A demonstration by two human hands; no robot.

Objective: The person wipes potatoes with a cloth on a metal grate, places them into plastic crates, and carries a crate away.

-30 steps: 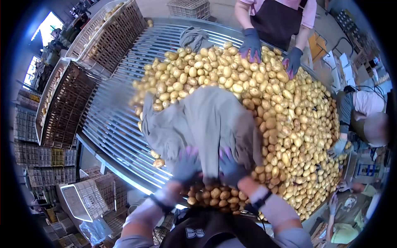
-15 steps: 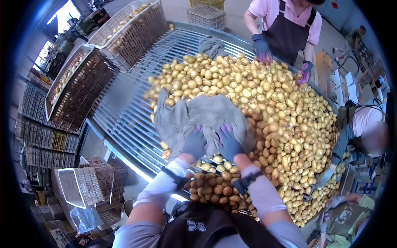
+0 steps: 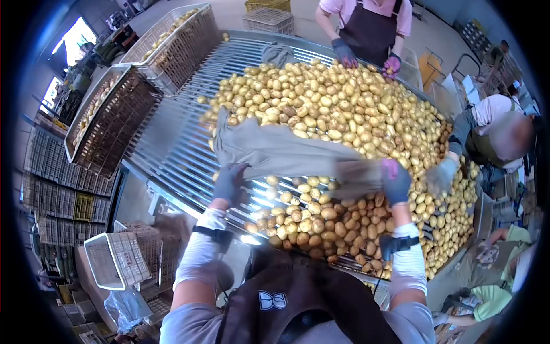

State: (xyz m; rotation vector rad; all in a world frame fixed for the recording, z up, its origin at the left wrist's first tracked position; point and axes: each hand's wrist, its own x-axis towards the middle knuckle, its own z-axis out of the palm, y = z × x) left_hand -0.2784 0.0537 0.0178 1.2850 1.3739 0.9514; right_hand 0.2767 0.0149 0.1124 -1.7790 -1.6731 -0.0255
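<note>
A grey cloth is stretched sideways over the potatoes between my two gloved hands. My left hand is closed on the cloth's lower left edge, above the metal bars. At the other end, my right hand grips a bunched part of the cloth, with the thumb on top. The cloth's right part is blurred by motion. More potatoes lie just below the cloth, between my arms and near my body.
The slatted metal table carries the potato heap. Potato-filled crates stand at its left, and another grey cloth lies at the far edge. A co-worker's gloved hands touch potatoes opposite; another co-worker's blurred hand is near my right hand.
My hands have spread apart from lying flat on the bunched cloth, the right one moving right. The cloth is now pulled out wide, exposing more potatoes below it.
</note>
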